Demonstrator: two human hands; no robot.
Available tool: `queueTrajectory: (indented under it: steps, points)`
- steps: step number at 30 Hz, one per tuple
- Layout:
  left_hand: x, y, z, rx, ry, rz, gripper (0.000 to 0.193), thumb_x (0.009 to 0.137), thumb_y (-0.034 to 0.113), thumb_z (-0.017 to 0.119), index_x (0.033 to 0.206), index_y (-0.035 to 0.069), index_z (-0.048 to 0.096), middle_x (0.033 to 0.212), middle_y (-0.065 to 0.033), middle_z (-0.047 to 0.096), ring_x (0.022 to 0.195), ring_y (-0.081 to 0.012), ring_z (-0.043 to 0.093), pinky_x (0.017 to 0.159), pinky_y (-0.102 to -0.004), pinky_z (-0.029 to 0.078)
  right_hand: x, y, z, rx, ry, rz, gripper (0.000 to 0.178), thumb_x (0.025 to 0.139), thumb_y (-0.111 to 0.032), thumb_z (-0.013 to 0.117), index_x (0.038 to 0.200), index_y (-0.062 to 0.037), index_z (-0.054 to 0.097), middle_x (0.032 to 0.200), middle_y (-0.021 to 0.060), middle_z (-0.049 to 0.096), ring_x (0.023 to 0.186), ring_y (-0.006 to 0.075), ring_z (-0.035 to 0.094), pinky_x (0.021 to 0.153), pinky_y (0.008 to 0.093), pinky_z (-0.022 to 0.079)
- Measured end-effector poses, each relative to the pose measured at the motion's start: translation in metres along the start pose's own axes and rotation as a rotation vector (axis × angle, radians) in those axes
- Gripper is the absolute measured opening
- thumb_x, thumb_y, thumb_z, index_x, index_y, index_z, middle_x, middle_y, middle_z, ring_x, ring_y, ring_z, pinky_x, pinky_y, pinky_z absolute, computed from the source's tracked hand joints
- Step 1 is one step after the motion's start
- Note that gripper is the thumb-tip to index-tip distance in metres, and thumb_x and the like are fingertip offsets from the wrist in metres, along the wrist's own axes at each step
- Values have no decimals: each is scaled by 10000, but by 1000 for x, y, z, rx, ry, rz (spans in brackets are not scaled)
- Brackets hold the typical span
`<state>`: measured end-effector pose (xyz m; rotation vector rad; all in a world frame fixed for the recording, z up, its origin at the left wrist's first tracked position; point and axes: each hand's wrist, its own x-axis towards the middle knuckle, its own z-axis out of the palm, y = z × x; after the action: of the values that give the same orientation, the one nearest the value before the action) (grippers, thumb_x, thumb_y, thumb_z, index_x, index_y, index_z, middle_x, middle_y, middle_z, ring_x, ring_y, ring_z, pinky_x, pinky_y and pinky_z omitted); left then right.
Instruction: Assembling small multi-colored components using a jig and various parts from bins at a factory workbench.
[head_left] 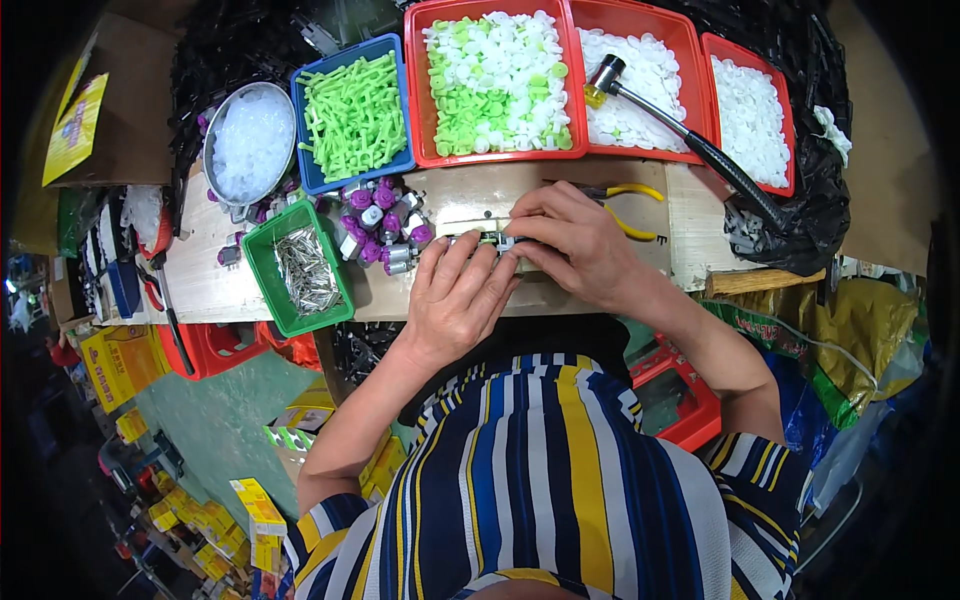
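Metal assembly (494, 239), slim, is pinched by right hand (577, 243); left hand (455, 295) curls over, grip unclear.

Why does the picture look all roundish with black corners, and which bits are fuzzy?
Head view: the fisheye lens leaves a round picture with dark corners; head view, lower left: yellow boxes look dim and soft; head view, middle: the left hand and right hand look clearer.

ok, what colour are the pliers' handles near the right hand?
Yellow: the pliers' handles near the right hand, best seen in the head view.
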<state>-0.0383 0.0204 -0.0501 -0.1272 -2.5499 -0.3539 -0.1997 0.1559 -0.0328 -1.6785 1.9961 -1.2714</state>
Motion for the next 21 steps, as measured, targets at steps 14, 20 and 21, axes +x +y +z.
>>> queueTrajectory:
  steps: [14, 20, 21]
  points:
    - [1, -3, -8, -45, -7, -7, 345, 750, 138, 786, 1075, 51, 711, 1076, -103, 612, 1099, -307, 574, 923, -475, 441, 6, 0, -7, 102, -116, 55, 236, 788, -15, 736, 1019, -13, 687, 983, 98, 640, 896, 267, 596, 761, 362, 490]
    - [6, 1, -5, -54, -23, -11, 333, 756, 133, 778, 1068, 43, 706, 1066, -111, 615, 1089, -314, 574, 914, -479, 446, -5, -1, -9, 89, 17, 39, 291, 791, -61, 744, 1071, -43, 670, 1067, 95, 628, 963, 289, 611, 765, 367, 488]
    - [8, 1, -5, -64, -26, -9, 324, 759, 128, 773, 1060, 33, 700, 1061, -116, 615, 1085, -318, 575, 909, -482, 448, -9, -3, -8, -43, -6, 1, 285, 790, -80, 744, 1064, -59, 669, 1081, 88, 624, 970, 287, 612, 752, 372, 484]
